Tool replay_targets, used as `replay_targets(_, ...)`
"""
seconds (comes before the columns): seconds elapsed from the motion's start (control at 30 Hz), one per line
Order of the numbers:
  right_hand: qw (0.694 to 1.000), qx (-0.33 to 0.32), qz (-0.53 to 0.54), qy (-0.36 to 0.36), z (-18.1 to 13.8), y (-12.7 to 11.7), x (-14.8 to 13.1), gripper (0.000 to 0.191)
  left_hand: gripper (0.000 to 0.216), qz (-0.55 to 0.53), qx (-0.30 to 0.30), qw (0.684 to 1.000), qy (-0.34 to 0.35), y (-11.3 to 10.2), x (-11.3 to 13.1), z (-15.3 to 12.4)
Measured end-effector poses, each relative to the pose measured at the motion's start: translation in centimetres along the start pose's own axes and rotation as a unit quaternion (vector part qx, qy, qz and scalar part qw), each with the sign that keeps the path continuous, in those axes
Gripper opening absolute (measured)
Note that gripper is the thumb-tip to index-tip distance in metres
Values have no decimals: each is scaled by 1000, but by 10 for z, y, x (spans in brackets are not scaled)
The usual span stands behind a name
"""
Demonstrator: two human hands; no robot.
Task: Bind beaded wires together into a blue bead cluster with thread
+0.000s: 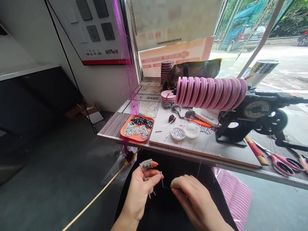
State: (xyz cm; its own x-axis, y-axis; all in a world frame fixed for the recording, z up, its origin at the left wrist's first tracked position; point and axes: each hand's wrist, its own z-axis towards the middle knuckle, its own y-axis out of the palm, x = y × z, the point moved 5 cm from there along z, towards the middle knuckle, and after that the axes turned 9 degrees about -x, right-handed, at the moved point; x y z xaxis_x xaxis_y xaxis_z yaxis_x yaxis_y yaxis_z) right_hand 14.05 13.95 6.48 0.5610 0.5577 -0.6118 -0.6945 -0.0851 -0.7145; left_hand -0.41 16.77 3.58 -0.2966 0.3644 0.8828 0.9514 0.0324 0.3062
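Both hands low over a dark lap, in front of the table edge (183,154). Left hand (141,189) pinches a thin wire (162,181) between thumb and middle finger; its index finger has a beaded wrap. Right hand (196,200) sits just beside it, fingers curled, taped thumb at the wire's other end; grip unclear.

On the table: orange tray (125,127) of beads, small white bowl (178,133) of silver beads, row of pink spools (210,92) on a black winder (255,120), red scissors (284,164) far right. Purple strands (125,48) hang at left. A thin stick (96,197) slants below the left hand.
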Motion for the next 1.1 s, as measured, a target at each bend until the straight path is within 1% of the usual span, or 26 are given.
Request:
replay_targets(0.13,1000,2,-11,6,0,3,0,18,41,-4,8,1000,4,0,3,-1)
replay_targets(0.27,1000,0,-10,12,-2,3,0,18,40,-6,0,1000,3,1,2,-2)
replay_targets(0.53,1000,16,-14,-1,1,-1,-2,18,38,5,-12,1000,4,0,-2,0)
replay_targets(0.83,1000,-6,-19,-8,5,-5,-4,16,37,14,-15,1000,8,2,0,-2)
replay_targets(0.93,1000,-7,-9,1,4,-5,-2,16,35,31,-10,999,25,1,2,-3)
replay_targets(1.0,1000,-4,9,10,3,-5,-1,15,33,50,-5,998,50,1,4,-4)
replay_targets(1.1,998,18,44,38,0,-5,3,16,30,99,13,991,95,0,7,-6)
